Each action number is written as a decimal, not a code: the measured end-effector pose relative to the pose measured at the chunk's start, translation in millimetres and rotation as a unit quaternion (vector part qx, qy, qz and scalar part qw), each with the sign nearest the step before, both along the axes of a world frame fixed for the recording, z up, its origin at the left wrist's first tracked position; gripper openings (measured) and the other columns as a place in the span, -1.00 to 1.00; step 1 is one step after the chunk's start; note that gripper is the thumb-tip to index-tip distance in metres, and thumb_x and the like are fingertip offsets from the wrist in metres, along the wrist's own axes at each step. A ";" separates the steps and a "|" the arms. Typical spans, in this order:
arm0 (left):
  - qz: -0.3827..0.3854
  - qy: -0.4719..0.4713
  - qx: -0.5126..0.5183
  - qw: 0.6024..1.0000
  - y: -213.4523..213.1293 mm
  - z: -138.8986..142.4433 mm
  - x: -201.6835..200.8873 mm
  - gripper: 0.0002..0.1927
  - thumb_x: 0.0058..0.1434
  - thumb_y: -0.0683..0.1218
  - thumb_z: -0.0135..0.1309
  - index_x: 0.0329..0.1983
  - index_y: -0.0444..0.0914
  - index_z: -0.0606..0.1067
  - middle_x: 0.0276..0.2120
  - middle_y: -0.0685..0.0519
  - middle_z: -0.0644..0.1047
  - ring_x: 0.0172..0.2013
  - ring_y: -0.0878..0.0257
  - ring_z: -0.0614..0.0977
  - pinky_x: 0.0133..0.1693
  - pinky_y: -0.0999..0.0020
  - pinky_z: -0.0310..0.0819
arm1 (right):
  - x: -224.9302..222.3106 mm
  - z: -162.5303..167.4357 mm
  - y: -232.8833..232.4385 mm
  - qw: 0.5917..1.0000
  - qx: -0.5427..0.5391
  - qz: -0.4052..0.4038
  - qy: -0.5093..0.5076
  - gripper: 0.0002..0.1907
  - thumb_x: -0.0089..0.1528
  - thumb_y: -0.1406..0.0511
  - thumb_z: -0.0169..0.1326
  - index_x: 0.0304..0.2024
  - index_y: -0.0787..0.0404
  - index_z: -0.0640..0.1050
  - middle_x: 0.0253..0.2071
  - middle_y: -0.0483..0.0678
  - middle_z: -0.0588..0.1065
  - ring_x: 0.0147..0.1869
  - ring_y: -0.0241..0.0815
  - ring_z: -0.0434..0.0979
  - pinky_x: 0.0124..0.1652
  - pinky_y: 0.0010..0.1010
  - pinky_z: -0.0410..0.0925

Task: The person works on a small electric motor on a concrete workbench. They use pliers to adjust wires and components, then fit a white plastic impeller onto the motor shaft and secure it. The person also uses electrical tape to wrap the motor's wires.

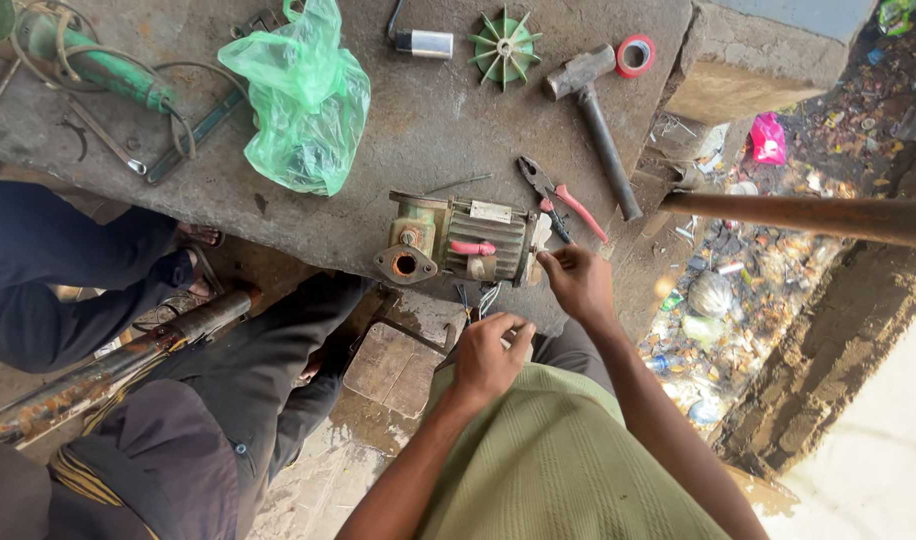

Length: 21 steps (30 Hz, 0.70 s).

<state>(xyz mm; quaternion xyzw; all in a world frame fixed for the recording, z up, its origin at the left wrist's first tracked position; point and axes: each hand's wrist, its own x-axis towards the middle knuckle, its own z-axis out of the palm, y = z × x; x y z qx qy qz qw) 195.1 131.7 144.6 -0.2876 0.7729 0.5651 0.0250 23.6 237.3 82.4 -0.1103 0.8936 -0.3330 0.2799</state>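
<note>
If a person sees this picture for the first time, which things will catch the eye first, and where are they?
The small green motor pump at the near edge of the concrete slab draws the eye, with the right hand at its end and the left hand just below it. Next comes the bright green plastic bag farther back on the left. A hammer and red-handled pliers lie to the right.

The person wears a ribbed olive-green shirt [568, 470] (short-sleeved, arms bare); both hands, left [486, 358] and right [578, 282], are ungloved.
</note>
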 end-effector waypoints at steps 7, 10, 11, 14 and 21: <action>0.130 -0.115 0.403 0.899 28.2 -85.4 -15.7 -0.48 0.26 0.07 0.21 0.16 -0.36 0.51 -0.15 -0.07 0.64 -0.22 0.19 0.65 -0.15 0.31 0.58 | -18.3 4.6 -7.1 0.948 -0.098 -0.122 -0.276 -0.70 0.15 0.15 0.29 -0.32 0.28 0.64 -0.46 -0.13 0.54 -0.43 -0.37 0.49 -0.42 -0.45 0.39; 0.198 -0.126 0.556 0.797 29.1 -91.8 -24.2 -0.26 0.17 0.08 0.28 0.32 -0.27 0.26 0.06 -0.03 0.56 -0.03 0.17 0.67 0.08 0.33 0.59 | -17.5 16.7 -13.8 0.960 -0.037 -0.111 -0.255 -0.71 0.18 0.16 0.27 -0.35 0.28 0.63 -0.51 -0.13 0.49 -0.47 -0.35 0.45 -0.46 -0.44 0.34; 0.225 -0.094 0.590 0.770 28.6 -92.6 -29.3 -0.22 0.13 0.06 0.30 0.32 -0.26 0.22 0.09 0.01 0.53 0.00 0.17 0.65 0.11 0.31 0.57 | -17.1 20.4 -17.6 0.969 -0.005 -0.101 -0.227 -0.71 0.19 0.17 0.27 -0.36 0.30 0.62 -0.52 -0.11 0.49 -0.47 -0.34 0.43 -0.47 -0.41 0.32; 0.272 -0.007 0.640 0.719 29.4 -91.9 -42.0 -0.25 0.14 0.03 0.35 0.28 -0.33 0.27 0.06 0.01 0.52 0.05 0.18 0.62 0.16 0.31 0.52 | -14.9 29.5 -27.8 0.981 0.053 -0.087 -0.168 -0.74 0.18 0.22 0.27 -0.38 0.31 0.61 -0.52 -0.08 0.48 -0.48 -0.31 0.41 -0.46 -0.40 0.30; 0.302 0.064 0.639 0.705 28.8 -93.1 -48.5 -0.37 0.17 -0.03 0.37 0.17 -0.32 0.32 0.02 0.01 0.52 0.08 0.17 0.61 0.19 0.26 0.49 | -12.7 36.1 -41.9 0.971 -0.011 -0.142 -0.191 -0.78 0.18 0.30 0.28 -0.43 0.33 0.56 -0.49 -0.08 0.51 -0.47 -0.31 0.44 -0.46 -0.42 0.34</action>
